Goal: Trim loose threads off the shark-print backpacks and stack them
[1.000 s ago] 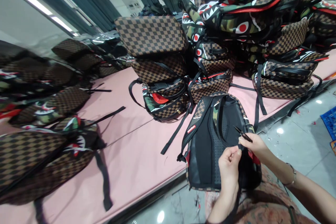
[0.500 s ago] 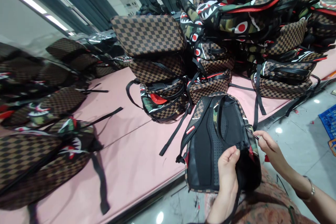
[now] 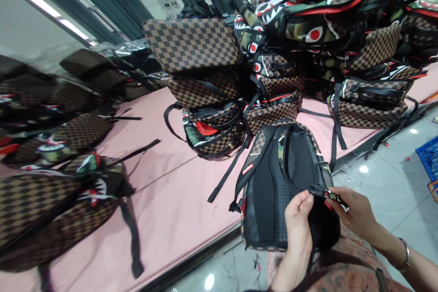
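Observation:
A backpack (image 3: pixel 267 191) rests with its black padded back upward at the table's front edge, its near end against my lap. Its side shows checkered and camouflage panels. My left hand (image 3: pixel 298 216) is closed in a pinch on the black shoulder strap (image 3: pixel 290 185), over the lower right of the back panel. Just right of it, my right hand (image 3: pixel 354 210) is closed around a small dark slim tool (image 3: pixel 337 197), whose exact kind I cannot make out. The tool's front end meets the strap near my left fingertips.
Checkered backpacks (image 3: pixel 195 45) stand stacked behind on the pink table (image 3: pixel 178 205). A taller pile of shark-print backpacks (image 3: pixel 315 23) rises at the back right. More backpacks (image 3: pixel 37 205) lie at left with straps trailing. A blue crate (image 3: pixel 427 159) sits on the tiled floor at right.
My right hand has moved down and left with the tool, from the bag's right edge to the strap beside my left fingers. My left hand stays nearly still.

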Tool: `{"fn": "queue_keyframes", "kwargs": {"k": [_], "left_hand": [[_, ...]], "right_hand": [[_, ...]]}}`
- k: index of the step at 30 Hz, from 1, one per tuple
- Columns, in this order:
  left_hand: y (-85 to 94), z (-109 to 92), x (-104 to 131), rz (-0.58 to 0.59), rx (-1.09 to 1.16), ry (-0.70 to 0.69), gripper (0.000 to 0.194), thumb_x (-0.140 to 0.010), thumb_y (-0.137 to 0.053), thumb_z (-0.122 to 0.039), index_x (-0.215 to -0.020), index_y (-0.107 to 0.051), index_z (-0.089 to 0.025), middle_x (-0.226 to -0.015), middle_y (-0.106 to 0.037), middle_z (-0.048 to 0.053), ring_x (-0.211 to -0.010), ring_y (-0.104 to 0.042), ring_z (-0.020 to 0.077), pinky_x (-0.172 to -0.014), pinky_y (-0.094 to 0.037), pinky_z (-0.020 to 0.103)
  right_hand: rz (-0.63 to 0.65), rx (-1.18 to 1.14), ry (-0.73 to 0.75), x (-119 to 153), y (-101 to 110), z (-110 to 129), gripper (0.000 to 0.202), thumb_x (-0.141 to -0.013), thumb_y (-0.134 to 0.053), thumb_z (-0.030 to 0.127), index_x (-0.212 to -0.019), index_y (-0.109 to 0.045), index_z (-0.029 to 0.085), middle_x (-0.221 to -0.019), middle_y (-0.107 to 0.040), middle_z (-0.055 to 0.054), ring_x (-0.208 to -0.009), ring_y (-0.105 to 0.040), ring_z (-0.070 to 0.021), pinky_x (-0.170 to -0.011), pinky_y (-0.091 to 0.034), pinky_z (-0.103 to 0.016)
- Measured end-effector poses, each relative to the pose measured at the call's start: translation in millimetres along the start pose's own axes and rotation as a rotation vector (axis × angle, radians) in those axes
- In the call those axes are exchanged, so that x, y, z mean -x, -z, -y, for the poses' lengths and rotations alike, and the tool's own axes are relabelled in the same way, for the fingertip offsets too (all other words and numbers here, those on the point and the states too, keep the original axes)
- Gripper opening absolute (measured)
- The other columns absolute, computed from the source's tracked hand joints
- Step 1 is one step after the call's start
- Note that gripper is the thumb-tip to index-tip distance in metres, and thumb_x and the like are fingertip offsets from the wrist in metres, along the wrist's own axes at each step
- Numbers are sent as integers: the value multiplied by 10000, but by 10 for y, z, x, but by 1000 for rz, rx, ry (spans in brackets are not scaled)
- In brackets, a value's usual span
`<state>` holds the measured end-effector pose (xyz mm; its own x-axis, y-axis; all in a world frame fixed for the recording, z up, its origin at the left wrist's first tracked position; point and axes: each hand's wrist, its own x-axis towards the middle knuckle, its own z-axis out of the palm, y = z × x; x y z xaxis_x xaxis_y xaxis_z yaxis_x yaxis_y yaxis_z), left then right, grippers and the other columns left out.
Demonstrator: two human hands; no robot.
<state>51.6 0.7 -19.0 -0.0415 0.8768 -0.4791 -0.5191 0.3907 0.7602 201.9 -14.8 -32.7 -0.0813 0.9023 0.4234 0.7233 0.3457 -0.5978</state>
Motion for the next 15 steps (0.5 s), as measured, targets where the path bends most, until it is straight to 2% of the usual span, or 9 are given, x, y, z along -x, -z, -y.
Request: {"fn": "queue_keyframes", "kwargs": {"k": [5,9,12,15], "left_hand": [[-27,-36,15,13,-29,-15,257,-569,-758,-285,-765,-706,-128,-777,-697,62,-703,-591,148,-721,-429,264],[-28,-28,15,20,-9,-13,237,-581,-751,-266,-767,-704,-127,-775,-698,61,-697,-591,144,-711,-432,257],[-14,-8,8,26,6,-3,236,-587,-751,-254,-779,-701,-125,-768,-691,55,-690,-581,133,-707,-427,250],[8,12,-2,28,4,-1,235,-590,-752,-242,-787,-697,-124,-757,-680,46,-663,-561,115,-694,-419,241]], "right_hand": [[-62,184,96,7,-36,-18,192,-860,-516,287,-974,-621,173,-737,-661,-52,-639,-615,-151,-572,-454,-239],[-75,196,107,25,-42,-38,191,-856,-527,288,-971,-634,179,-685,-649,-41,-592,-595,-142,-542,-434,-234],[-45,3,31,25,-42,-39,174,-859,-514,275,-963,-624,189,-733,-662,-49,-649,-610,-157,-582,-460,-247],[43,-317,-161,-12,-24,-4,176,-858,-499,319,-927,-614,205,-796,-663,-44,-703,-607,-162,-622,-479,-258]]}}
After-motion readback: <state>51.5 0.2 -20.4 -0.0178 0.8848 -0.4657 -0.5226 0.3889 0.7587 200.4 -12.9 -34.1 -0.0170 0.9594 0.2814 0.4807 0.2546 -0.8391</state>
